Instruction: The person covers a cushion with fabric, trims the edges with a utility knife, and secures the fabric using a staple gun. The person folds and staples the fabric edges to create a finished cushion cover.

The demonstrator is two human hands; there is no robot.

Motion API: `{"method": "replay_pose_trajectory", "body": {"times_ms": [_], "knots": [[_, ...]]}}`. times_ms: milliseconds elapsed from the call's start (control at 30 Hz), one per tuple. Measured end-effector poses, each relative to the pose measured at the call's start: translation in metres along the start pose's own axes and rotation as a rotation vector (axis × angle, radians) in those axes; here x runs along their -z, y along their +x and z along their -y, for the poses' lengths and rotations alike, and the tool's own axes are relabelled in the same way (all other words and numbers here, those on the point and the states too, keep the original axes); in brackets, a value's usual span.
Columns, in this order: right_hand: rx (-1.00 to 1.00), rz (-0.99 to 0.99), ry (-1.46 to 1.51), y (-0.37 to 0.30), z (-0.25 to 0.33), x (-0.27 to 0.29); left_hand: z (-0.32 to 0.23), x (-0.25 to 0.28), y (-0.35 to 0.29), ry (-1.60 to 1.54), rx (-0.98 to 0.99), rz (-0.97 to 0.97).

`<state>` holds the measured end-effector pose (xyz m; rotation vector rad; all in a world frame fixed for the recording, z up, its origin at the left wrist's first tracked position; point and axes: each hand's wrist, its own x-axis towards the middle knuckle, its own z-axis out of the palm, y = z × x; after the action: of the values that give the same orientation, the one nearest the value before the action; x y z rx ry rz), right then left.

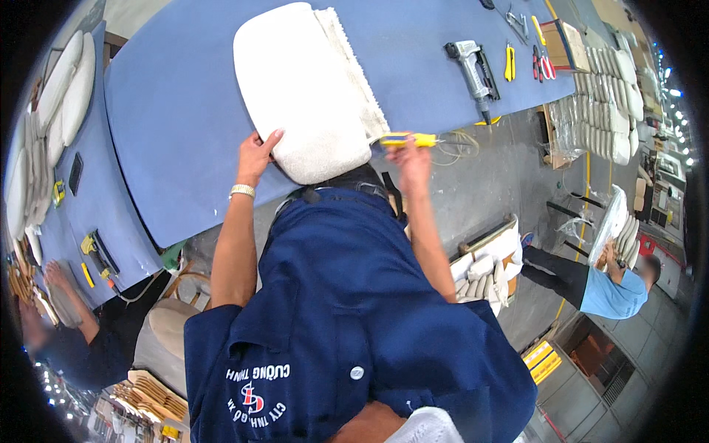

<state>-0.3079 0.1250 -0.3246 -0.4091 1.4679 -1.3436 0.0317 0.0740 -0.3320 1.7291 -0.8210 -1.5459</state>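
Note:
A white padded seat cushion (295, 81) lies on the blue table at its near edge, with a frayed fabric edge (354, 66) along its right side. My left hand (257, 153) grips the cushion's near left edge, thumb on top; a metal watch band is on that wrist. At the near right corner, my right hand (410, 159) is closed around a slim yellow utility knife (419, 139). The knife's left end points at the cushion's corner. Blur hides some of the right fingers.
On the blue table (428, 29) lie a staple gun (473, 70), yellow pliers (509, 63) and red-handled tools (545, 68). Stacked cushions (605, 96) stand at the right. One person (613, 288) handles cushions there; another (74, 332) works at the left table.

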Motion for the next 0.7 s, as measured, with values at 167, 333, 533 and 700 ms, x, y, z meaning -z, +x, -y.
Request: {"method": "replay_pose_trajectory", "body": {"times_ms": [167,333,533,700], "knots": [[0.226,-0.120,-0.171,0.025,0.068,0.031,0.011,0.006,0.003,-0.028,-0.006,-0.012],[0.156,-0.011,-0.484,0.017,0.053,0.007,0.004,0.001,-0.003,-0.066,-0.048,-0.029],[0.339,0.149,-1.051,0.083,0.036,0.007,0.003,-0.007,-0.008,0.000,-0.099,-0.102],[0.594,0.191,-1.177,0.150,0.076,-0.002,0.019,-0.014,0.001,0.012,-0.226,-0.213]]}}
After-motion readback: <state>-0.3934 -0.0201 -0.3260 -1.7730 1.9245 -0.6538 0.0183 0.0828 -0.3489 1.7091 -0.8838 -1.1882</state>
